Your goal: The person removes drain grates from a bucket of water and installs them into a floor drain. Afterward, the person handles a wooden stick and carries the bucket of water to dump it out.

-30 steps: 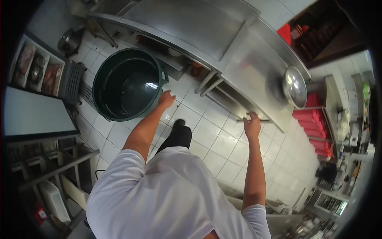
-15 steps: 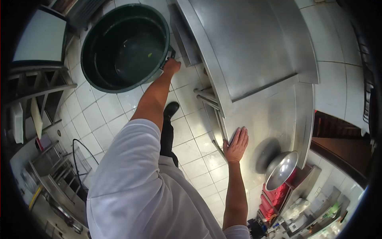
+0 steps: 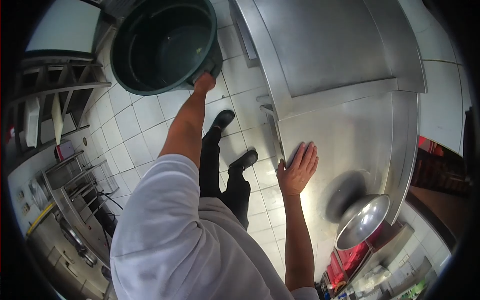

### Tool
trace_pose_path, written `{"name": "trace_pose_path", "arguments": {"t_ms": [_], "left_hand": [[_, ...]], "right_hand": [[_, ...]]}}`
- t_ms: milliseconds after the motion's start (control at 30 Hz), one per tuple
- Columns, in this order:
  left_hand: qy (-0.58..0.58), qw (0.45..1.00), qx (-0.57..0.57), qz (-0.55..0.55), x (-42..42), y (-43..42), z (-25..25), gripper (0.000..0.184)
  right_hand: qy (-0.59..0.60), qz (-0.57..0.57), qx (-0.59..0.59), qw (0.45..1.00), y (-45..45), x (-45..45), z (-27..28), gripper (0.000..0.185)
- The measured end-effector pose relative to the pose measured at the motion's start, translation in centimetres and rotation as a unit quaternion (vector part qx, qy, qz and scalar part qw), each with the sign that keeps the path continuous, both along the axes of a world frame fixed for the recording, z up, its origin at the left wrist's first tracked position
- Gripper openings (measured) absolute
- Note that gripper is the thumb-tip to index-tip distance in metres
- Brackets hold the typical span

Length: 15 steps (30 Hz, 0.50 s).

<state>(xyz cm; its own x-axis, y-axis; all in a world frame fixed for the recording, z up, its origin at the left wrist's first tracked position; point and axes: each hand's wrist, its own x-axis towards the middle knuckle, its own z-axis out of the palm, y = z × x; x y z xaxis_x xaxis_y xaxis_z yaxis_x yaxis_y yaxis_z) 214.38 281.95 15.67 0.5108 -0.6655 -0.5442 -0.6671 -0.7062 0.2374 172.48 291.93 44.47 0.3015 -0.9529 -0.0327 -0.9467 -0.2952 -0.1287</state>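
Beside the long stainless-steel surface point(image 3: 340, 45) was a round dark-green plastic tub point(image 3: 165, 60), its edge in the curled left hand point(image 3: 205, 82); the right hand point(image 3: 299, 172) lay spread on the surface; one-sided pulling might have tipped the tub

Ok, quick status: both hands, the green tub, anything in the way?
Left hand gripping green tub at its side. Right hand flat on steel counter. Tub uncovered, yellowish scrap inside. Nothing seen blocking it; metal bowl apart, at counter's end.

Green tub point(image 3: 165, 50) cropped (at top), left grip point(image 3: 204, 82) partly hidden
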Motion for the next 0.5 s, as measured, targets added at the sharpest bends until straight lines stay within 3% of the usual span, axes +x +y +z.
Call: {"name": "trace_pose_path", "arguments": {"t_ms": [100, 367, 400, 500], "left_hand": [[-0.073, 0.995, 0.023, -0.069, -0.9, 6.6, 0.5, 0.054], [-0.104, 0.992, -0.011, -0.068, -7.3, 18.5, -0.7, 0.049], [-0.115, 0.988, 0.020, -0.105, -8.5, 19.6, -0.9, 0.050], [-0.109, 0.991, -0.011, -0.082, -13.0, 23.2, -0.9, 0.052]], "right_hand": [[-0.015, 0.013, -0.021, 1.000, 0.8, -0.6, -0.3, 0.093], [-0.156, 0.085, -0.088, 0.980, 3.2, -4.1, -1.6, 0.079], [-0.171, 0.100, -0.078, 0.977, 4.5, -5.1, -1.5, 0.078], [-0.193, 0.132, -0.041, 0.971, 11.1, -10.6, -0.3, 0.077]]}}
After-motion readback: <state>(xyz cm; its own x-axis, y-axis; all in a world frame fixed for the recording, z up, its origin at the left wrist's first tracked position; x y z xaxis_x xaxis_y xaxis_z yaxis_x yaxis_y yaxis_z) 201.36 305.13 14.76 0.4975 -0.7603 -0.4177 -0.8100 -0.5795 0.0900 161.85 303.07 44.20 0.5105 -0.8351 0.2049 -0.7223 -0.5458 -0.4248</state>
